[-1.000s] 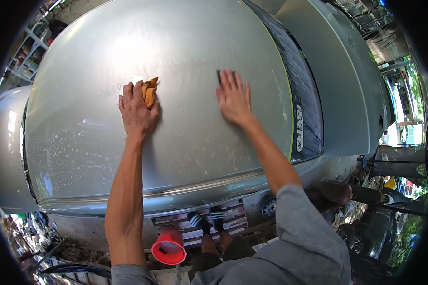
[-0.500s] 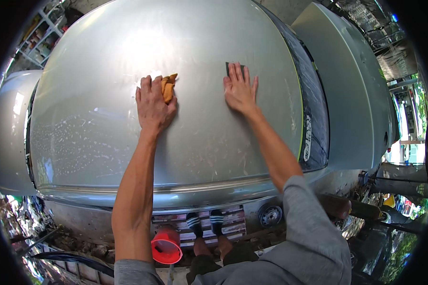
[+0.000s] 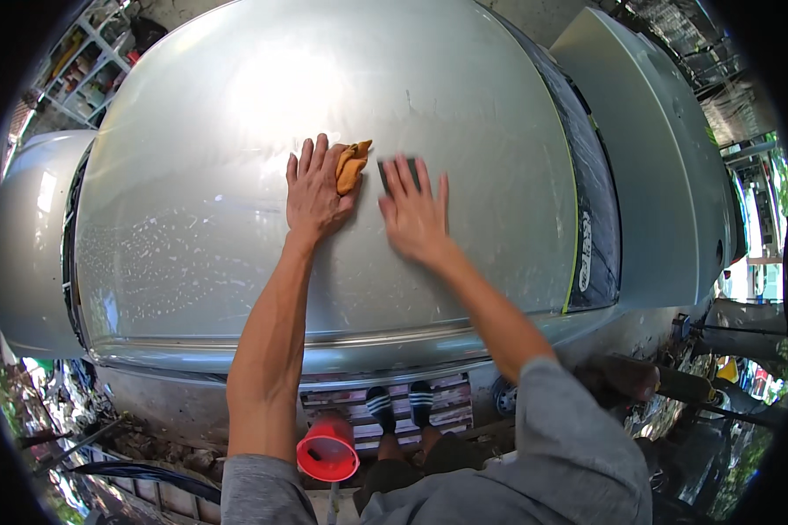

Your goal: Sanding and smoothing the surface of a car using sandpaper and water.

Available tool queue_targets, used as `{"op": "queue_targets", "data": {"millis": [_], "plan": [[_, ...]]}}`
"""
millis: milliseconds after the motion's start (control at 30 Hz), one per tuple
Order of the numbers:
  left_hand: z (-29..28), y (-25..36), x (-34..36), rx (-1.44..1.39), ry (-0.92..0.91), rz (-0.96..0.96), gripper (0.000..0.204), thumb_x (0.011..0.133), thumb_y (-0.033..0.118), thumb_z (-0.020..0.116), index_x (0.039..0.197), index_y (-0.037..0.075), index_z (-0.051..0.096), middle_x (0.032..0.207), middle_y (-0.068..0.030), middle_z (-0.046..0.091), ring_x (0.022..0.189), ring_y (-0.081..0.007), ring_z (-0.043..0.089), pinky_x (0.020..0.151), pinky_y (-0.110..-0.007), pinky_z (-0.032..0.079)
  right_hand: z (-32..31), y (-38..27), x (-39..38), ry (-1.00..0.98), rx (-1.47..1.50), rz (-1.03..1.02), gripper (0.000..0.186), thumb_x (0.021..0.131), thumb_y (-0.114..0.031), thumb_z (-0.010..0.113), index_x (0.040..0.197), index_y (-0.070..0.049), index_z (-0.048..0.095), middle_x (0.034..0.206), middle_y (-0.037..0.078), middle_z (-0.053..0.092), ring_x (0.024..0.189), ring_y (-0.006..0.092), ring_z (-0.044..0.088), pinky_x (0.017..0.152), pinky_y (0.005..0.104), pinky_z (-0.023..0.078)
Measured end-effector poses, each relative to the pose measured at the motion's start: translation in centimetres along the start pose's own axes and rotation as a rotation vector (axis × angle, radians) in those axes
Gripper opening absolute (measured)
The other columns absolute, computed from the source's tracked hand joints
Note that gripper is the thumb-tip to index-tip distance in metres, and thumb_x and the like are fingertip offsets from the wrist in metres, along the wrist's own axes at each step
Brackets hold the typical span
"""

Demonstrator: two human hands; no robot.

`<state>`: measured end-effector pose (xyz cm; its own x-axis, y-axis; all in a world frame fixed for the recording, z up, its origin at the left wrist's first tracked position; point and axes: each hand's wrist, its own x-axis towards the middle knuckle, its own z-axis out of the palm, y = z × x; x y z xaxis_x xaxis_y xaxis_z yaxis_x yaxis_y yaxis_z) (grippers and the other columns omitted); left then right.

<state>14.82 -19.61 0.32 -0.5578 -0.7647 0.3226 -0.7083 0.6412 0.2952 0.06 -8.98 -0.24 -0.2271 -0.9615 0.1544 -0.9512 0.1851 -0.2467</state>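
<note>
Below me lies the silver roof (image 3: 464, 236) of a vehicle, with whitish wet spots on its left part. My left hand (image 3: 317, 194) rests on it, fingers stretched forward, an orange cloth (image 3: 352, 168) tucked between thumb and forefinger. Just to the right, my right hand (image 3: 416, 214) lies flat over a small dark sheet of sandpaper (image 3: 397, 177) and presses it to the roof. That hand is slightly blurred, and its palm side is hidden.
Yellow-green tape edges the plastic-covered glass (image 3: 594, 236) on the right. A red bucket (image 3: 328, 448) stands near my feet on a slatted platform (image 3: 451, 411). A shelf rack (image 3: 83, 74) is at the far left, and a dark cylinder (image 3: 626, 378) lies at the lower right.
My right hand has slid left and nearer to me with the sandpaper, closer to my left hand. The left hand's fingers have straightened, the cloth still in it. The view has shifted slightly.
</note>
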Motion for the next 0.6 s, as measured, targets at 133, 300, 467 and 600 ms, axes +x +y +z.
{"op": "queue_targets", "data": {"millis": [133,300,467,600], "plan": [[1.1,0.7,0.6,-0.055,0.02,0.011,0.059,0.083,0.034,0.06,0.137,0.014,0.043,0.15,-0.015,0.037,0.142,-0.0332,0.028,0.117,-0.05,0.015,0.6,0.3,2.7,0.035,-0.022,0.007,0.058,0.1,-0.038,0.035,0.153,-0.015,0.025,0.16,0.006,0.022,0.147,0.0311,0.017,0.115,0.0611,0.007],[0.1,-0.4,0.2,-0.046,0.007,-0.014,0.062,0.08,0.029,0.061,0.137,0.012,0.042,0.15,-0.0146,0.037,0.143,-0.0317,0.028,0.118,-0.049,0.015,0.5,-2.2,-1.1,-0.038,0.011,-0.059,0.057,0.1,-0.037,0.034,0.153,-0.016,0.027,0.16,0.006,0.022,0.147,0.0306,0.017,0.116,0.0585,0.007],[1.1,0.2,0.5,-0.114,0.025,-0.01,0.063,0.078,0.022,0.06,0.137,0.011,0.04,0.15,-0.0157,0.037,0.143,-0.0311,0.029,0.118,-0.048,0.015,1.5,-0.3,4.3,0.127,-0.018,0.221,0.055,0.101,-0.038,0.03,0.151,-0.015,0.029,0.159,0.006,0.023,0.147,0.0295,0.017,0.117,0.058,0.005],[-0.2,-0.1,0.2,-0.094,0.02,-0.011,0.06,0.077,0.019,0.058,0.135,0.012,0.042,0.149,-0.0172,0.037,0.142,-0.032,0.03,0.117,-0.048,0.017,0.6,1.2,4.3,0.084,0.036,0.205,0.055,0.101,-0.038,0.029,0.152,-0.015,0.029,0.16,0.006,0.022,0.148,0.0294,0.016,0.116,0.0591,0.005]]}}
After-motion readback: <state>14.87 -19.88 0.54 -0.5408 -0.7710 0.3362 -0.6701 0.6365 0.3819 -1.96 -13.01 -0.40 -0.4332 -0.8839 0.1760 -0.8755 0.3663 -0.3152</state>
